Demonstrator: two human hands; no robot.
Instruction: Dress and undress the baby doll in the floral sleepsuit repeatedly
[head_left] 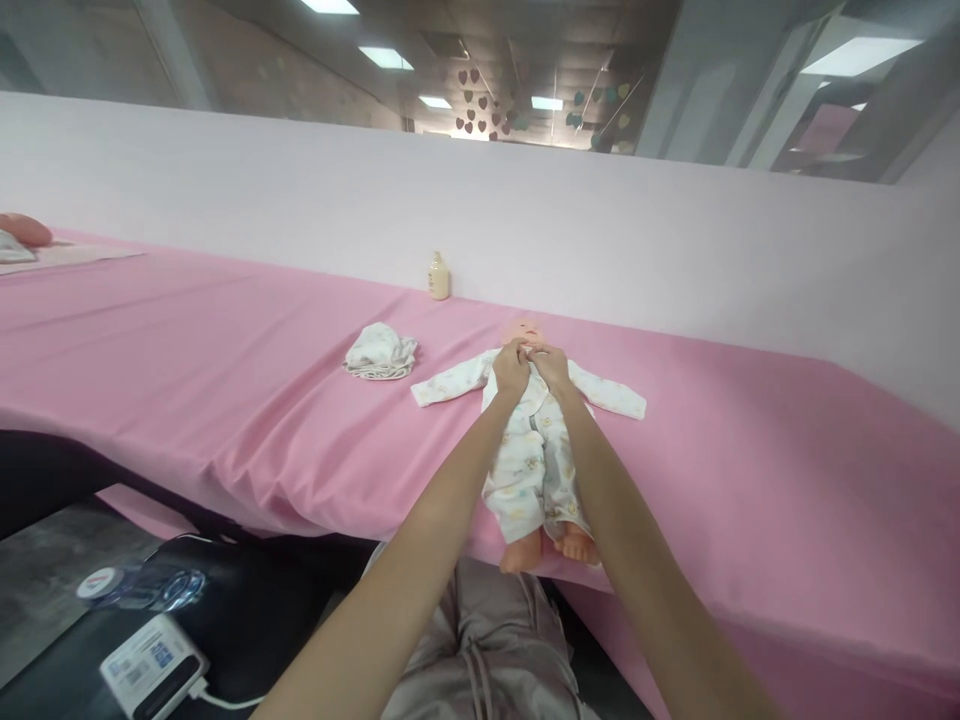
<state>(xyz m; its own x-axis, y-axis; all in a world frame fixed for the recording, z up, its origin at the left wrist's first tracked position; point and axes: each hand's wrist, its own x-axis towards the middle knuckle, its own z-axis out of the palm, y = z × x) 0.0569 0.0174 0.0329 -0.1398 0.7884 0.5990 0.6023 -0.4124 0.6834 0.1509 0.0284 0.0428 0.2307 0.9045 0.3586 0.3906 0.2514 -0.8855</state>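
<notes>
Head view is showing a doll (523,552) lying on the worktop (750,450), clothes (516,470) already covering legs and torso; left hand (511,368) and right hand (553,368) are touching the neckline (532,364); grip closure and fastening I cannot tell.

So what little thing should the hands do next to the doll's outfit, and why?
Probably smooth the outfit at the neck, since the left hand and right hand meet there, just below the doll's head. The hands hide whether it's fastened.
</notes>
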